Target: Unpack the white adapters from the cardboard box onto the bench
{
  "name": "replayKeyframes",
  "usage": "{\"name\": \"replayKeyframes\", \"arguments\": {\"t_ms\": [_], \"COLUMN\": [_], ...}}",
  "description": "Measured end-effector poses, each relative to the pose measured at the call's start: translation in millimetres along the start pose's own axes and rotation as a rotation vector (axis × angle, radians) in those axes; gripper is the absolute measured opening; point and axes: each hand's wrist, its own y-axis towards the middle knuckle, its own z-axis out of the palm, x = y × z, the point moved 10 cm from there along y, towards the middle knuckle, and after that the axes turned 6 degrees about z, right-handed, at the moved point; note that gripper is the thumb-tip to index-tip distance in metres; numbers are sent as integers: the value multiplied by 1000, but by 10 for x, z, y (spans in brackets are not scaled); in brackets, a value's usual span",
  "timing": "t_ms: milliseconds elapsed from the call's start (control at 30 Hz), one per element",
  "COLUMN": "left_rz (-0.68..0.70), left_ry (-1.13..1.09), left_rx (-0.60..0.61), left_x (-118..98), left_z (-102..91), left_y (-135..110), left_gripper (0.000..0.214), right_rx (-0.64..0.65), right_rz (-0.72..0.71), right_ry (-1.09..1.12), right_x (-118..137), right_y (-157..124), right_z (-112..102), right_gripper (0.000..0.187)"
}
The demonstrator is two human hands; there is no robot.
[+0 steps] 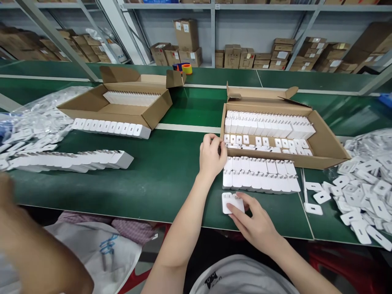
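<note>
**Green worktop, one carton part-filled with white adapters**

Head view: matt green worktop (171, 171) runs below grey steel shelving (212, 36) stacked with brown cardboard boxes. On the worktop's right half stands an open carton (324, 143) of plain corrugated board. It holds a dense back row of smooth white plastic adapters standing on edge, and a thinner, gappy layer lying flat in front. By my judgement it is a little over half filled.

Just outside its near wall lie two tidy rows (260, 175) of the same blocky, round-cornered adapters. A loose heap (367, 188) on crinkled clear film covers the right end, so plenty seems left unpacked.

The left hand (211, 157) is at the carton's near left corner, fingers curled against the cardboard. Whether its grip has closed on anything cannot be told. The right hand (254, 222) lies by the near edge, its grip open and flat. Its fingertips rest on a pair of adapters (228, 202) without clasping them.

Toward the far left a second carton (153, 114) has a short row (110, 127) touching its front wall. A longer row (70, 160) lies nearer. At the near left corner another person's arm (30, 245) shows, blurred.
</note>
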Motion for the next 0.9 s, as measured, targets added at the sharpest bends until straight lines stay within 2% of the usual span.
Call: {"name": "replayKeyframes", "arguments": {"t_ms": [367, 600, 800, 900], "left_rz": [-2, 5, 8, 10], "left_ry": [-11, -8, -5, -8], "left_rx": [11, 13, 9, 8], "left_x": [-7, -21, -28, -33], "left_z": [3, -1, -8, -11], "left_y": [6, 8, 11, 13], "left_gripper": [10, 11, 10, 10], "right_rx": [-37, -91, -51, -26], "right_rz": [52, 38, 3, 29], "right_ry": [-36, -42, -75, -74], "right_x": [-88, -80, -108, -116], "right_y": [66, 69, 121, 133], "right_z": [54, -15, 22, 61], "right_gripper": [29, 24, 19, 18]}}
